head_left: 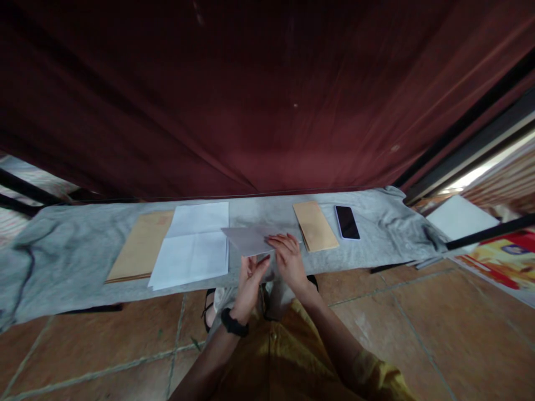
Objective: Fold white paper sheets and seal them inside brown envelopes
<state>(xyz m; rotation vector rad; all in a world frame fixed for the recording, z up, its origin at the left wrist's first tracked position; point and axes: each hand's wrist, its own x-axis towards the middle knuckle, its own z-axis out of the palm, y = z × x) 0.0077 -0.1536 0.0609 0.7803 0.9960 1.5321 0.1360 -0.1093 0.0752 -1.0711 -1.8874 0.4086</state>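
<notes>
2 hands [248, 283] grasp paper [244, 238], with counter [261, 213] room behind. Its tip overlaps sheets [190, 257]; the right hand [289, 263] partly hides the other end.

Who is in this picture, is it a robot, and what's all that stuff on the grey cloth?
No robot here! It's a person with two bare hands, and the camera sits on their head, looking forward and down. That's why the arms come up from the bottom.

The right hand holds a piece of white paper near one end. The left hand is at its lower edge; how firmly it grips is hard to see.

On the grey cloth, from left to right, lie brown paper, white sheets with a crease, a smaller brown paper stack and a phone.
</notes>
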